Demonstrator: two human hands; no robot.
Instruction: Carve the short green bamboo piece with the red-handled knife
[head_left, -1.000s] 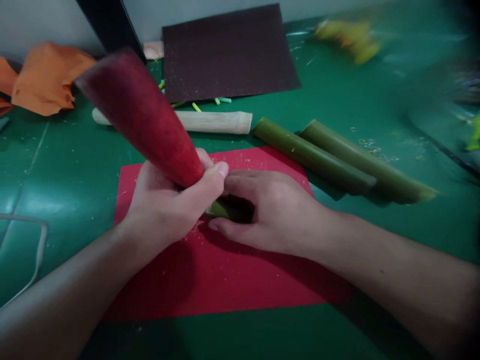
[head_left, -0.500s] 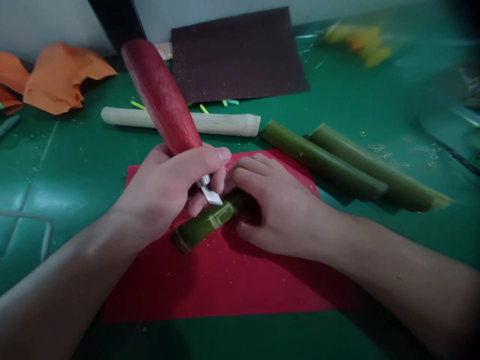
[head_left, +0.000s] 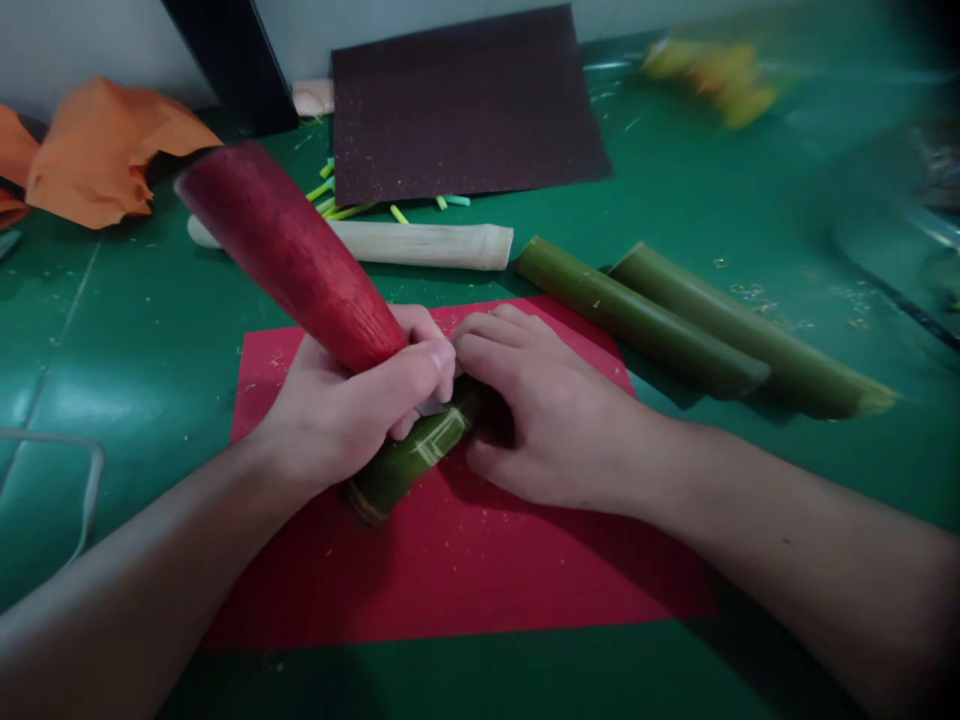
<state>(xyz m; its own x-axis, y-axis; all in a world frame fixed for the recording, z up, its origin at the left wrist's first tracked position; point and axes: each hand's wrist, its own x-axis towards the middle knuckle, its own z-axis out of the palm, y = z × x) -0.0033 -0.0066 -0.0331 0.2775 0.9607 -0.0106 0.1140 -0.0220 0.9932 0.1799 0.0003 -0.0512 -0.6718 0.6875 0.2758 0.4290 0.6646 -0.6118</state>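
Observation:
My left hand (head_left: pixel 367 400) is closed round a carving knife (head_left: pixel 300 265) with a thick red handle that leans up to the left. Most of its blade is hidden by my fingers; the tip meets a short green bamboo piece (head_left: pixel 397 465). Pale lines are cut into the skin of that piece in a rectangular pattern. At its far right end, my right hand (head_left: pixel 555 410) wraps its fingers round the bamboo. Under both hands lies a red sheet (head_left: pixel 480 590) sprinkled with small shavings.
Two green bamboo lengths (head_left: pixel 645 315) lie to the right, and a pale peeled bamboo stick (head_left: pixel 435 245) lies behind my hands. Farther back are a dark sheet (head_left: pixel 472 110), yellow-green bits (head_left: pixel 399 214) and crumpled orange paper (head_left: pixel 112 155). A green cover (head_left: pixel 150 310) spreads over the table.
The knife handle has tipped down to the left and my left hand has rolled, so the blade is now mostly covered. My right hand keeps its hold on the bamboo.

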